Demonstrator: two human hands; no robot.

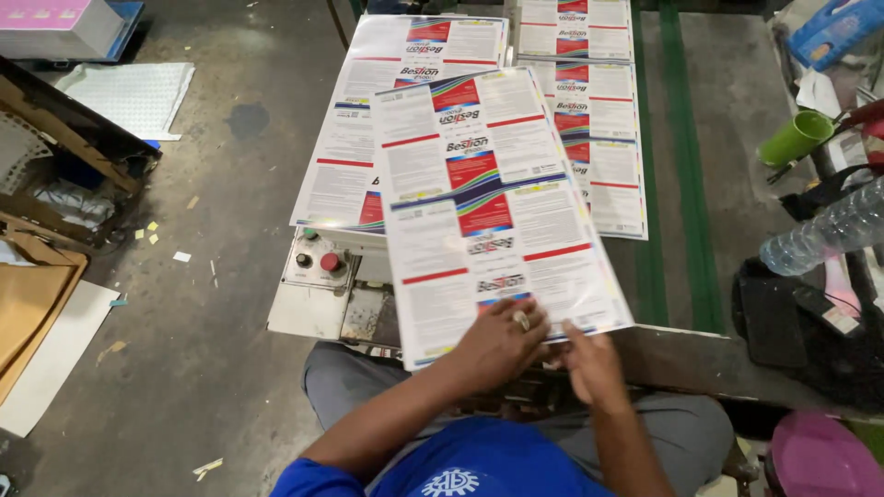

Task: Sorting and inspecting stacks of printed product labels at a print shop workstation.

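A large glossy printed sheet [488,202], white with red and blue label panels, is held tilted above the machine bed. My left hand [502,340], wearing a ring, lies flat on its near edge with fingers on top of the paper. Just right of it, my right hand [589,359] pinches the same near edge from below. Two more stacks of the same printed sheets lie flat beyond it: one stack [359,138] at the left and one stack [599,120] at the right.
A control panel [318,262] with a red button sits under the sheet's left side. Green conveyor belts [686,166] run along the bed. A green cup [796,138], a plastic water bottle [824,230] and clutter lie at the right. Cardboard [37,304] lies on the floor at the left.
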